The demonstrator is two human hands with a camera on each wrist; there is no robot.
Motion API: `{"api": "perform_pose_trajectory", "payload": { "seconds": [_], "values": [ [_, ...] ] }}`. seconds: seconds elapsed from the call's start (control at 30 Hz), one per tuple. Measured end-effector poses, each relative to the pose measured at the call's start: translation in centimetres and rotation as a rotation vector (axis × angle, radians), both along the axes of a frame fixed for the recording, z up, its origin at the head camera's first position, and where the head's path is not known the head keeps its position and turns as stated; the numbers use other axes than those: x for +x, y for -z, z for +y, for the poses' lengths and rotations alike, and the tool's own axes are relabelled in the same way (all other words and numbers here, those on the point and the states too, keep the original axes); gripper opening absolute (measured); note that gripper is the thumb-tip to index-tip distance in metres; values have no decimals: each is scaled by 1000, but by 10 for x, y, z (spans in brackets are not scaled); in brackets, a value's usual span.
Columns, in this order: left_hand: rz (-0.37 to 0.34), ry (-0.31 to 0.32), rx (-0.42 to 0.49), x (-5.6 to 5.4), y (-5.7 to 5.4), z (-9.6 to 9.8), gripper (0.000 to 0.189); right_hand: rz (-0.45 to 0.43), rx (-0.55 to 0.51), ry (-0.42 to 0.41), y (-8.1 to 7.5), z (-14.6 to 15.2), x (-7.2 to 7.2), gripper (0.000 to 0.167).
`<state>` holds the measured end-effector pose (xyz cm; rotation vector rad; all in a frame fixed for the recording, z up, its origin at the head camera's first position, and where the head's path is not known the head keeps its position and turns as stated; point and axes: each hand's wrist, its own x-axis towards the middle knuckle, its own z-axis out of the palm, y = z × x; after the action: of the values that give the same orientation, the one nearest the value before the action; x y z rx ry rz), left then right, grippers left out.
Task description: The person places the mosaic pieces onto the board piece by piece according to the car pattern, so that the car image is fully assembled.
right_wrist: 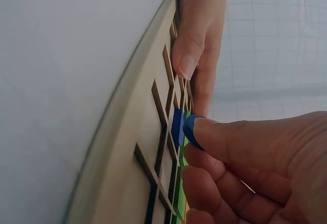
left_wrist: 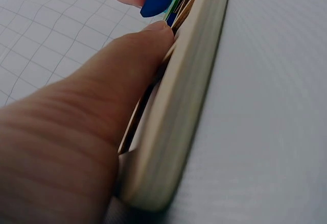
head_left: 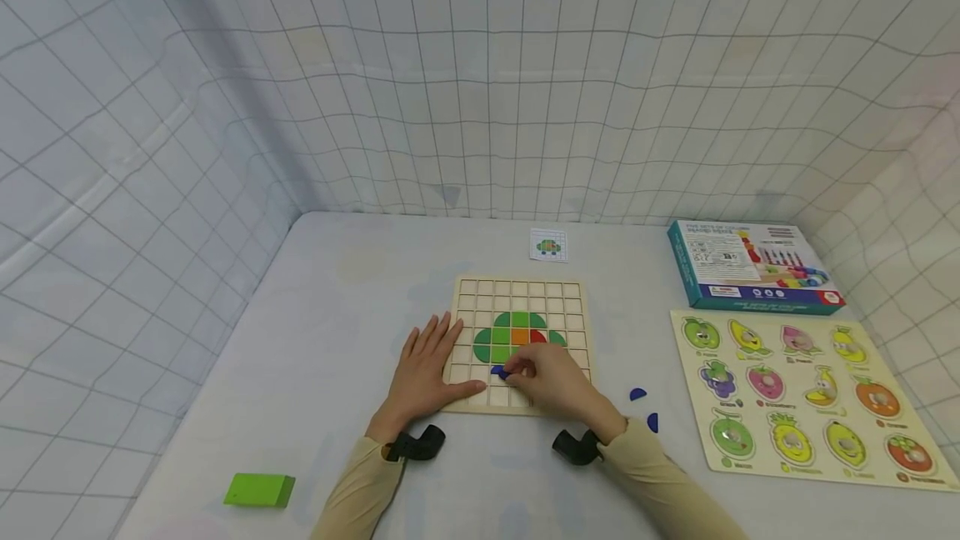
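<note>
My right hand (head_left: 557,380) pinches a blue half-circle piece (right_wrist: 190,130) between thumb and fingertips, just over the wooden grid board (head_left: 564,292). Another blue piece (right_wrist: 177,124) sits in the grid beside it. My left hand (head_left: 424,375) rests with spread, straight fingers on the board's left edge, its thumb (left_wrist: 130,55) lying along the near side. Green pieces (head_left: 500,337), an orange square (head_left: 520,337) and a red piece (head_left: 537,335) form a picture in the middle of the grid; my right hand covers part of it.
A small picture card (head_left: 549,245) lies behind the board. Two loose blue half-circles (head_left: 637,394) lie to its right. Farther right are a boxed set (head_left: 750,267) and a fruit puzzle board (head_left: 765,432). A green block (head_left: 258,490) is at the front left.
</note>
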<state>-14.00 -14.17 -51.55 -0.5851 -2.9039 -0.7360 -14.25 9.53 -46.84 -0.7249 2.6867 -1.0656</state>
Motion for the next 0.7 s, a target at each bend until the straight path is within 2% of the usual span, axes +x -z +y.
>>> {"api": "perform_pose_trajectory", "payload": {
  "seconds": [0.27,0.7],
  "values": [
    [5,-4,-16,0,0,0,98,-3,-24,-44,6,-6,-3,5],
    [8,1,-10,1,-2,0,98,23,8,1,5,-9,-3,8]
  ]
}}
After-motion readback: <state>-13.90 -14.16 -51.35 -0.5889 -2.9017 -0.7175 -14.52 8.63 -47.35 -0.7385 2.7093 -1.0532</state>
